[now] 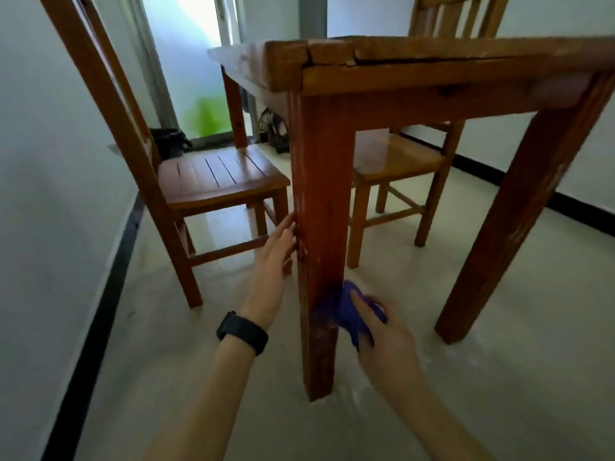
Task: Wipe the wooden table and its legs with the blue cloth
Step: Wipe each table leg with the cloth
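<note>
Two hands flank the upright bench leg (320,207): I see the right hand (388,341) gripping the blue cloth (346,313) low on its right face, left hand (273,261) open against its left edge.

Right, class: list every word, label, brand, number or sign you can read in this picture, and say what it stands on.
None: no text can be read anywhere in this view.
On the black wristband no lettering can be made out.
The wooden table and the blue cloth show no labels.
</note>
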The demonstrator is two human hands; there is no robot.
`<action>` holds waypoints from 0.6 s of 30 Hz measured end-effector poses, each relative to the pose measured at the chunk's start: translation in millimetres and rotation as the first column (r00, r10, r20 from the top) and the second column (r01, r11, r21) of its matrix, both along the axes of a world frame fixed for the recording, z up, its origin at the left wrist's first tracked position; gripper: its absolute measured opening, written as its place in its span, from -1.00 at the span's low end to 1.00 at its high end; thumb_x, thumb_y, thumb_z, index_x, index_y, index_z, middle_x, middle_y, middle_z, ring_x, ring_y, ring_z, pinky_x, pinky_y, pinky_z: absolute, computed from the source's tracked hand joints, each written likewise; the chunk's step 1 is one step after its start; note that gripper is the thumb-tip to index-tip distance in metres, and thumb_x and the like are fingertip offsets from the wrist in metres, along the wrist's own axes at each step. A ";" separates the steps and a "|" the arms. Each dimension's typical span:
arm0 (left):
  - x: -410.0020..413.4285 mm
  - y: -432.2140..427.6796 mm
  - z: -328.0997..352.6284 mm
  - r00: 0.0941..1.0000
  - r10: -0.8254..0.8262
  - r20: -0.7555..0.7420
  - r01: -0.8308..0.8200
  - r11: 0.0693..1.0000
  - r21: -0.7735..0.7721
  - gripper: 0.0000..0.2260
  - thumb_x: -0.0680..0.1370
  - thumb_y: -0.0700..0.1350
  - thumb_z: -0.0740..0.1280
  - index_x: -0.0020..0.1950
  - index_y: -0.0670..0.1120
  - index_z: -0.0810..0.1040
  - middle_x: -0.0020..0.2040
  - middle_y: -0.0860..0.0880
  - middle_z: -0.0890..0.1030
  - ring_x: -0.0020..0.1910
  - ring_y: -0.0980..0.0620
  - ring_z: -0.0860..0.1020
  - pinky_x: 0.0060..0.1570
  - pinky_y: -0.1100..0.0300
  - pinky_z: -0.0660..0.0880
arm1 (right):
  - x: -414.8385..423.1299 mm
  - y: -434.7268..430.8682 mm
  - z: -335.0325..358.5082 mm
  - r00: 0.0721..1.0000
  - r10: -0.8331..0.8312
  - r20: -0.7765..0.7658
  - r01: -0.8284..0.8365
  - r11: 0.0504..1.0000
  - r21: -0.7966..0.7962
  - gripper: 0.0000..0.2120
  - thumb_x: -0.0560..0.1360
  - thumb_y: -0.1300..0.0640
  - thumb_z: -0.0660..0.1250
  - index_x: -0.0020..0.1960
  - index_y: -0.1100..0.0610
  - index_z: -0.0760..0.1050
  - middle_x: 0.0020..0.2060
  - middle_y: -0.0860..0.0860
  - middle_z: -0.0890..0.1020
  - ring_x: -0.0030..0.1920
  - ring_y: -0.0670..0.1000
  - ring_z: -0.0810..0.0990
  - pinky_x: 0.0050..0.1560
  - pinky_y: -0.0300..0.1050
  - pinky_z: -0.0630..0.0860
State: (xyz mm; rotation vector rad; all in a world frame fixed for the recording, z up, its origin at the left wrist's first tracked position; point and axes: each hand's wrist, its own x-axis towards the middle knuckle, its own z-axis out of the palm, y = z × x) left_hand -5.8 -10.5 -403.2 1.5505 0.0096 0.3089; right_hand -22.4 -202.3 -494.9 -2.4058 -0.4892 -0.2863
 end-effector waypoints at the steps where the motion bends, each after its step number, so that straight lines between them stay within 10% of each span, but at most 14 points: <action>1: -2.7 3.8 -6.6 1.000 -0.020 -0.007 0.020 1.000 0.019 -0.58 0.52 0.28 0.16 0.38 0.30 0.38 0.37 0.17 0.47 0.35 0.14 0.44 0.40 -0.02 0.30 | 6.5 4.7 26.3 0.988 -0.066 0.140 0.057 0.996 0.071 -0.44 0.56 0.11 0.29 0.48 -0.18 0.20 0.37 -0.08 0.29 0.26 -0.07 0.42 0.33 -0.08 0.44; 6: -9.2 10.4 -16.6 0.996 -0.051 -0.069 0.052 0.998 0.019 -0.55 0.51 0.33 0.11 0.38 0.28 0.37 0.30 0.22 0.49 0.29 0.18 0.46 0.37 -0.01 0.30 | 33.9 52.5 101.8 0.791 -0.166 0.589 0.052 0.977 0.206 -0.40 0.53 0.06 0.24 0.54 -0.06 0.17 0.41 0.10 0.21 0.36 0.13 0.33 0.31 -0.08 0.34; 13: -12.0 13.7 -8.7 0.987 -0.091 -0.135 0.085 0.995 -0.045 -0.68 0.61 0.21 -0.01 0.29 0.32 0.40 0.27 0.25 0.49 0.24 0.21 0.45 0.36 0.00 0.26 | 4.0 16.8 -47.9 0.989 0.150 0.004 -0.142 0.945 -0.294 -0.27 0.56 0.10 0.22 0.33 -0.59 -0.09 0.43 0.06 0.25 0.36 0.11 0.33 0.27 -0.08 0.43; 18: -7.2 15.1 -15.4 0.989 -0.109 -0.104 0.104 0.993 -0.058 -0.71 0.65 0.16 -0.04 0.26 0.33 0.39 0.21 0.29 0.48 0.17 0.31 0.44 0.31 0.03 0.26 | 9.0 10.1 15.5 0.980 -0.013 0.200 0.028 0.997 -0.074 -0.37 0.55 0.16 0.31 0.46 -0.30 0.16 0.42 -0.02 0.19 0.20 -0.08 0.42 0.21 -0.26 0.41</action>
